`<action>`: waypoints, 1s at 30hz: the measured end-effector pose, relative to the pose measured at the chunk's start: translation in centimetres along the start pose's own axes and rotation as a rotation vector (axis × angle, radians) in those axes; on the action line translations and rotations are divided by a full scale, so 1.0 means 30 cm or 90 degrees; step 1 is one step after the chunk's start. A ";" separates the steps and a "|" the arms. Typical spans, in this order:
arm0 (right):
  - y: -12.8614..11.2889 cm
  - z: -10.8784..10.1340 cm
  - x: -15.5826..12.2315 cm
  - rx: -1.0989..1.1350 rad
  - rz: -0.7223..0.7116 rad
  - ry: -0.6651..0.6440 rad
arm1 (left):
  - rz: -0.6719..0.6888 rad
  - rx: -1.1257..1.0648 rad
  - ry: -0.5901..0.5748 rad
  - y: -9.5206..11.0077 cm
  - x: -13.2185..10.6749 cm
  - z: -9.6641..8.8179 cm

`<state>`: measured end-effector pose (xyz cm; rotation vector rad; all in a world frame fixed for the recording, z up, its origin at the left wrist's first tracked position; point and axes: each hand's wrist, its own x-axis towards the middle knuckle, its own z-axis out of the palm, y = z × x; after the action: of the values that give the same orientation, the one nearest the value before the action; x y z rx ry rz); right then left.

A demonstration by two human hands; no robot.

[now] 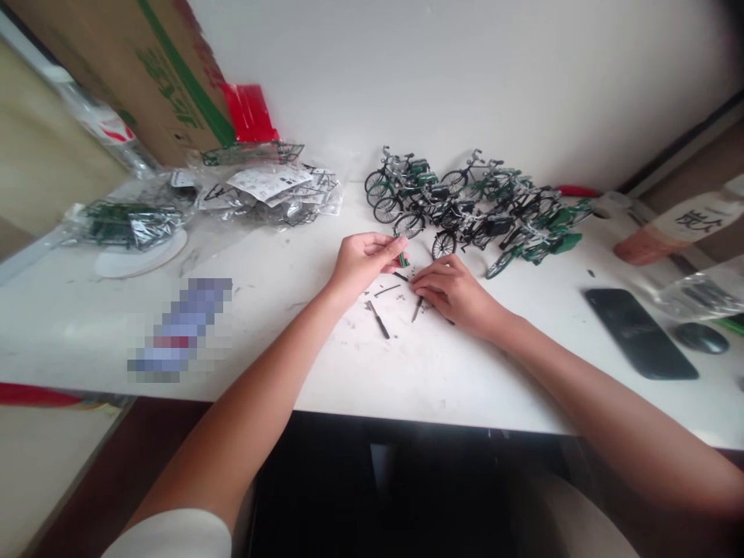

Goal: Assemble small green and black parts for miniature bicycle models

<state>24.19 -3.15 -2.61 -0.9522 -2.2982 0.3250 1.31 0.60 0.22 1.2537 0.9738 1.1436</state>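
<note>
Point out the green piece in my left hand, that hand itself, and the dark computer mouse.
Green piece [404, 262]: head view, its exposed lower part.
Left hand [367, 260]: head view, back of the hand.
Computer mouse [701, 338]: head view, middle of its top.

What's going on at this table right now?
A person is working with small parts at a white table. Their left hand pinches a small green piece, while their right hand is low over the loose bits, though what its fingers hold, if anything, is too small to tell. A thin dark-handled tool lies nearby. Behind the hands stand miniature bicycles, and clear plastic bags of parts are piled to the left.
</note>
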 end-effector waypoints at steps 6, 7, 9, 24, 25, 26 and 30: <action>0.001 -0.008 -0.008 -0.020 0.025 -0.010 | -0.012 -0.026 -0.058 0.005 -0.005 0.003; -0.002 -0.010 -0.011 -0.022 0.031 -0.010 | -0.014 -0.027 -0.067 0.006 -0.006 0.003; -0.009 -0.014 -0.014 -0.027 0.044 -0.013 | -0.017 -0.032 -0.078 0.008 -0.007 0.003; -0.008 0.013 -0.008 0.022 0.066 0.023 | -0.006 -0.026 -0.081 -0.001 -0.003 0.005; -0.010 0.012 -0.006 0.005 0.059 0.028 | -0.004 -0.028 -0.080 -0.002 -0.002 0.005; -0.013 0.011 -0.004 -0.013 0.052 0.031 | -0.002 -0.029 -0.075 -0.003 0.000 0.005; -0.020 0.020 0.005 -0.078 0.027 0.025 | -0.002 -0.025 -0.034 -0.002 0.003 0.004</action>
<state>23.42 -3.47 -2.74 -1.0589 -2.2866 0.1832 1.44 0.65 0.19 1.2454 0.9092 1.1162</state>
